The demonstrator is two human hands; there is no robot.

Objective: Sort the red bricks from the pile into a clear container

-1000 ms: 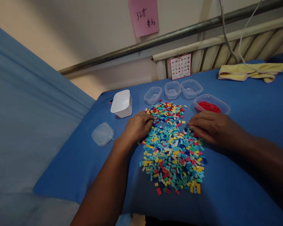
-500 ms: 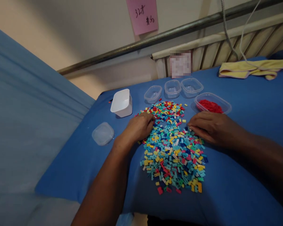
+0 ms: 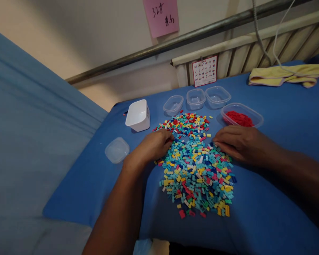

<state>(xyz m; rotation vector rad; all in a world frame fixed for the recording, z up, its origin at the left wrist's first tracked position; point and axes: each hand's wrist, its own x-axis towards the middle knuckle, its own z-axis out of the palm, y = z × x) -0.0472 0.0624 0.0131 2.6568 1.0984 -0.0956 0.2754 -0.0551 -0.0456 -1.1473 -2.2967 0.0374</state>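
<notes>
A wide heap of small toy building bricks point(image 3: 194, 170) in light blue, yellow, red, green and dark blue lies spread on the blue cloth. At its upper left edge my left hand point(image 3: 159, 143) rests with fingers curled inward over the bricks; whatever they grip is hidden. Across the heap, my right hand point(image 3: 235, 141) touches the right edge with thumb and fingers pressed together. A dark brick shows by those fingertips, but I cannot tell whether it is held. Just beyond my right hand sits a clear tub point(image 3: 258, 118) holding red bricks point(image 3: 239, 118).
Three clear plastic tubs point(image 3: 172, 106) stand in a row behind the heap. Left of them is a white box point(image 3: 138, 120), with a clear lid point(image 3: 117, 150) nearer me. A picture card point(image 3: 205, 71) leans by the radiator; a yellow cloth point(image 3: 281, 75) lies far right.
The view has shifted very slightly. Both hands stay at almost the same spots on the heap, and the bricks look much the same.
</notes>
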